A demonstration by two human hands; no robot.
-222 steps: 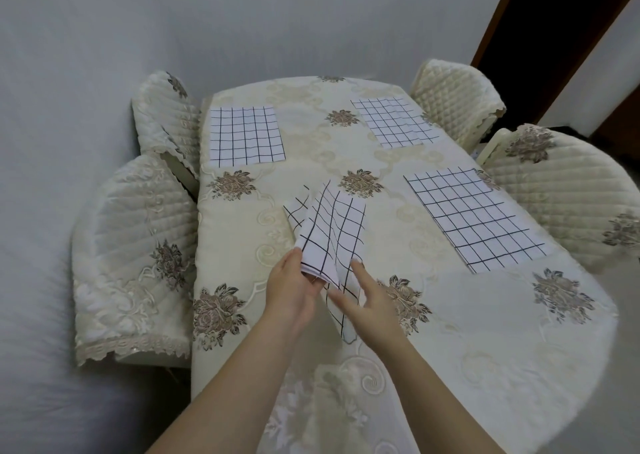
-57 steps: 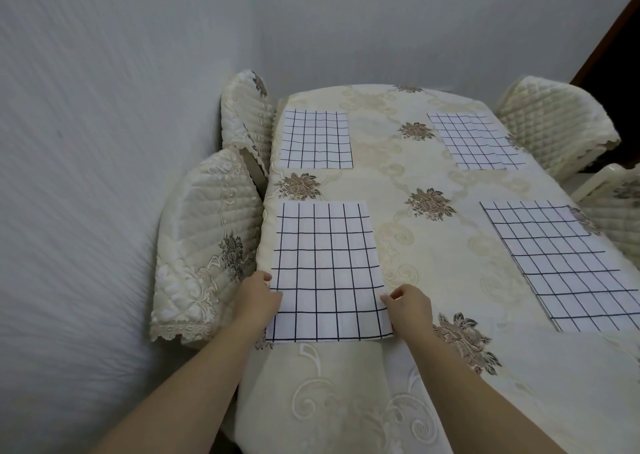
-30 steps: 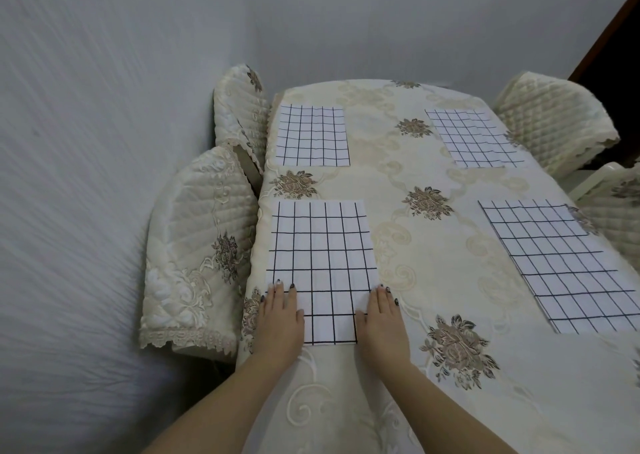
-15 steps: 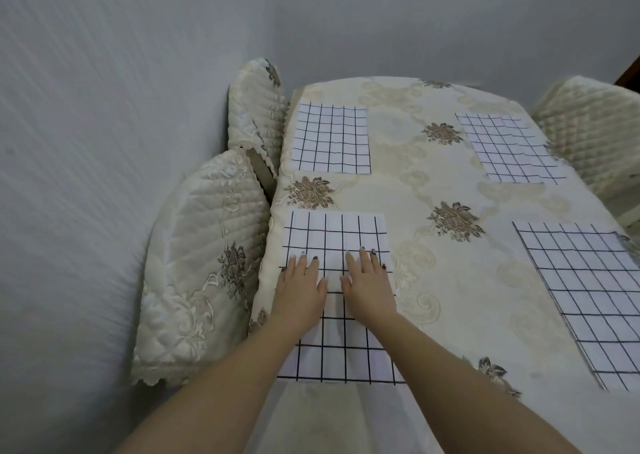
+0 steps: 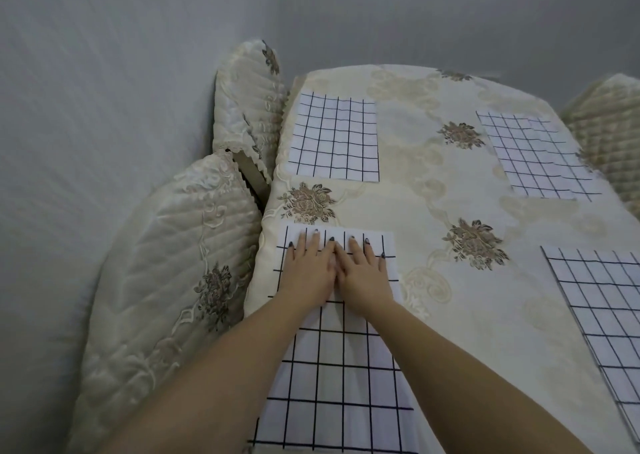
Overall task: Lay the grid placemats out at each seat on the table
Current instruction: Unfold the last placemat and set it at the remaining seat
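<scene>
Pressing the near-left grid placemat [image 5: 339, 367] flat on the floral tablecloth [image 5: 433, 211], the left hand [image 5: 308, 273] and right hand [image 5: 363, 273] lie side by side, fingers straight, near its far edge. The far-left placemat [image 5: 334, 138], far-right placemat [image 5: 533, 155] and near-right placemat [image 5: 602, 301] already lie spread. All four visible seats appear served; probably only this flattening remains.

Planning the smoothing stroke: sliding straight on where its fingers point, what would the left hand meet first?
Beyond the near placemat, the left hand likely meets the flower motif, then the far placemat.
</scene>
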